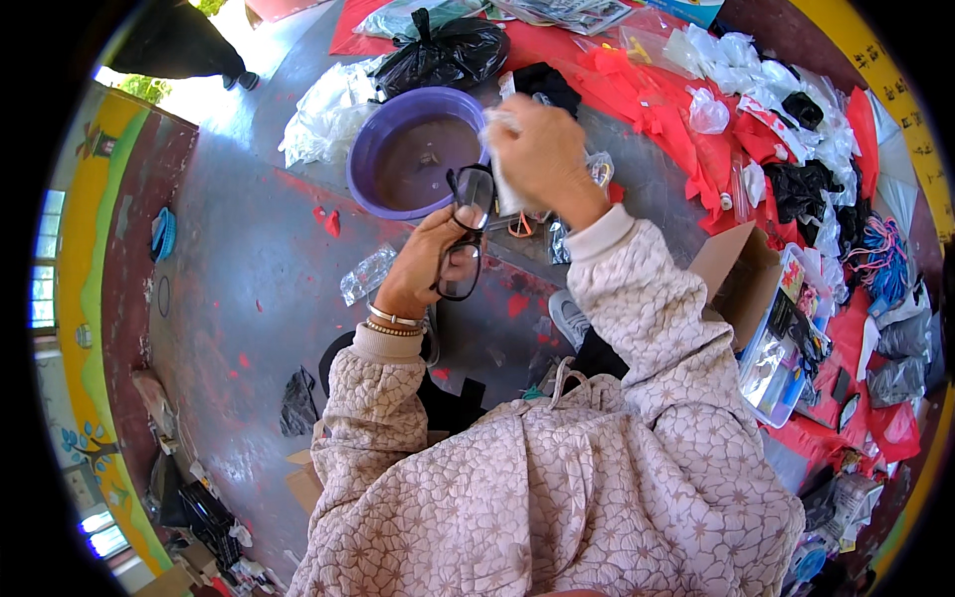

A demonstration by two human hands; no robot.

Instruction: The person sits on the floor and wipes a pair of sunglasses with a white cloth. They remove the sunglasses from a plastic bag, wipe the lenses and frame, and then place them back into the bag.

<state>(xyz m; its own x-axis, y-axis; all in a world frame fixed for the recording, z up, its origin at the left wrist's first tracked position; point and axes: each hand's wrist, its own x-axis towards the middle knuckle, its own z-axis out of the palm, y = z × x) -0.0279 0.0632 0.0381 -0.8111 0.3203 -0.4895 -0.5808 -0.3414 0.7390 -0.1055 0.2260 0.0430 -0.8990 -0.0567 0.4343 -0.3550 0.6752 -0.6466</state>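
Note:
My left hand (422, 261) is closed on a pair of black-framed eyeglasses (459, 274), gripping them near the middle with the lenses one above the other. My right hand (545, 151) is up and to the right of the glasses, its fingers bunched around a white cloth or tissue (508, 187) that hangs down from them. The cloth and the upper lens are close together; whether they touch I cannot tell. Just beyond the glasses stands a purple basin (362, 179) with murky water in it.
A black plastic bag (450, 55) and white plastic bags (326, 114) lie behind the basin. Red sheeting (637, 95) with scattered plastic curves along the right. An open cardboard box (738, 279) and a clear bin (774, 383) stand by my right arm. At the far left, another person (179, 45) stands.

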